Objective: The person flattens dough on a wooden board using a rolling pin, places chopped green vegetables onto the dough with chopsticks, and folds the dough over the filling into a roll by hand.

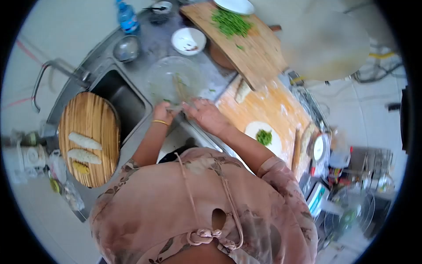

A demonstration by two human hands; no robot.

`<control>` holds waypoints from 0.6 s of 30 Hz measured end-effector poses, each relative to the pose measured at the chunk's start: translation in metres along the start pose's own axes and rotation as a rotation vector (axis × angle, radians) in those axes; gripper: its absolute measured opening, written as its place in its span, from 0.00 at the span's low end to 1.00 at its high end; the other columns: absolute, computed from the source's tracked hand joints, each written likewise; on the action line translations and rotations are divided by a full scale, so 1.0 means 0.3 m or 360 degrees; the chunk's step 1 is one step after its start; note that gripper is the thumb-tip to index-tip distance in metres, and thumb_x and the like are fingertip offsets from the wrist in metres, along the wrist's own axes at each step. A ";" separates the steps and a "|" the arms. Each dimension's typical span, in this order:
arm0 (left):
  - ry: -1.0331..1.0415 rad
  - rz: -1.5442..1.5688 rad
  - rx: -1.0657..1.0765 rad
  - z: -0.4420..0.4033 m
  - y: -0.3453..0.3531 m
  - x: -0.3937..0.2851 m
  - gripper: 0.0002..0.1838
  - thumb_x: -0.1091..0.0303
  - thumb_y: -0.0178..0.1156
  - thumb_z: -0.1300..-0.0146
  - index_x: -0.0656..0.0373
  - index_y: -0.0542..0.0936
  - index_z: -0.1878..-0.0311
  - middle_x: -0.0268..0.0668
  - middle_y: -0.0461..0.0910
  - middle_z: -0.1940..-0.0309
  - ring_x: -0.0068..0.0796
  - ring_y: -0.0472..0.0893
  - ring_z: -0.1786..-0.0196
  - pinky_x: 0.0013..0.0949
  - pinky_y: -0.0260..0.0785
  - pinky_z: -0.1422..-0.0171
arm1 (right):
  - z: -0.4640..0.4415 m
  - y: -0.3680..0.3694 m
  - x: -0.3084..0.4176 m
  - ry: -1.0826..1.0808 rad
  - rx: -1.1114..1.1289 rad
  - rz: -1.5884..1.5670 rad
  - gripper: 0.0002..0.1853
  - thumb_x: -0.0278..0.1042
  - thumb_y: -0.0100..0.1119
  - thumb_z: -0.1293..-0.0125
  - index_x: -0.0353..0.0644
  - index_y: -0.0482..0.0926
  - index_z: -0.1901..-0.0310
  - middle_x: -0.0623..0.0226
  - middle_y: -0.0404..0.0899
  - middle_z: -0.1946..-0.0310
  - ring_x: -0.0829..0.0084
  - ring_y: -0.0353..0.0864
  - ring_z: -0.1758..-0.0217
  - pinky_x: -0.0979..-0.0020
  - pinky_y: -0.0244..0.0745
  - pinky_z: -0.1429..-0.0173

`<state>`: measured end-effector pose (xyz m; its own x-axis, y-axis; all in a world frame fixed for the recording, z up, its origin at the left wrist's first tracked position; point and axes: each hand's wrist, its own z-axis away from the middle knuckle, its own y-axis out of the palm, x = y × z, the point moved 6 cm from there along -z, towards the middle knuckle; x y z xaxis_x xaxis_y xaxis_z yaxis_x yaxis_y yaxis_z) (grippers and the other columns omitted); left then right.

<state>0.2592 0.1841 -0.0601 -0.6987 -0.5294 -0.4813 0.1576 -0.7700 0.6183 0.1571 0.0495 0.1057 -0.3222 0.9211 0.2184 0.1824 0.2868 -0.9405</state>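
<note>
Both hands are at the near rim of a large clear bowl point(156, 81), which has chopsticks point(180, 88) and green bits in it. My left hand point(165, 112), with a gold bracelet on the wrist, has its fingers closed at the rim; what they hold is too small to make out. My right hand point(206, 115) lies just right of it, fingers bent and close together by the rim; anything in them is hidden. To the right, a round dough sheet point(274, 143) bears a heap of chopped greens point(264, 137) on a floured board point(290, 110).
A sink point(125, 97) and faucet point(66, 70) are at left, with shaped dough pieces point(83, 155) on an oval board point(90, 114). A cutting board point(259, 53) with greens, a white bowl point(188, 41) and a blue bottle point(127, 18) stand at the back. A rolling pin point(296, 147) lies right.
</note>
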 end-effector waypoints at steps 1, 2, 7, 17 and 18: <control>-0.0054 0.0035 0.0111 -0.057 -0.042 0.018 0.20 0.74 0.48 0.43 0.64 0.68 0.45 0.46 0.73 0.51 0.49 0.76 0.50 0.52 0.75 0.44 | 0.043 -0.018 0.003 0.0066 -0.0032 -0.0053 0.16 0.32 0.58 0.44 0.44 0.78 0.52 0.56 0.74 0.49 0.55 0.74 0.48 0.59 0.70 0.44; -0.0029 0.0028 0.0033 -0.064 -0.054 0.012 0.18 0.72 0.49 0.41 0.64 0.69 0.46 0.45 0.73 0.52 0.49 0.76 0.50 0.51 0.74 0.43 | 0.104 -0.035 -0.001 0.0145 -0.0067 -0.0100 0.16 0.31 0.59 0.43 0.43 0.78 0.52 0.57 0.74 0.50 0.55 0.75 0.48 0.59 0.70 0.44; 0.0051 0.0017 -0.0148 0.052 -0.010 0.041 0.16 0.63 0.54 0.35 0.60 0.70 0.48 0.44 0.75 0.53 0.46 0.77 0.49 0.48 0.74 0.43 | 0.531 -0.039 -0.103 0.0863 -0.0205 -0.0580 0.12 0.27 0.60 0.43 0.39 0.78 0.56 0.55 0.78 0.57 0.54 0.76 0.52 0.59 0.72 0.47; -0.0261 -0.0973 0.0300 0.243 0.220 0.446 0.15 0.65 0.53 0.34 0.56 0.74 0.45 0.32 0.77 0.58 0.29 0.79 0.54 0.34 0.75 0.55 | 1.124 -0.140 -0.179 0.1689 -0.0591 -0.0102 0.13 0.22 0.62 0.45 0.37 0.77 0.57 0.55 0.76 0.60 0.53 0.77 0.58 0.61 0.75 0.54; -0.0200 -0.1116 0.0436 0.246 0.268 0.481 0.15 0.67 0.55 0.35 0.57 0.74 0.46 0.31 0.77 0.58 0.28 0.79 0.55 0.32 0.75 0.55 | 1.117 -0.155 -0.199 0.1696 -0.0612 -0.0071 0.14 0.23 0.61 0.46 0.37 0.77 0.56 0.54 0.76 0.60 0.52 0.76 0.56 0.59 0.74 0.53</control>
<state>0.1194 0.0721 -0.0340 -0.6479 0.1080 -0.7540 -0.5197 -0.7864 0.3339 -0.1434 -0.1071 0.0490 0.5861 0.6100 0.5333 0.5233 0.2175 -0.8239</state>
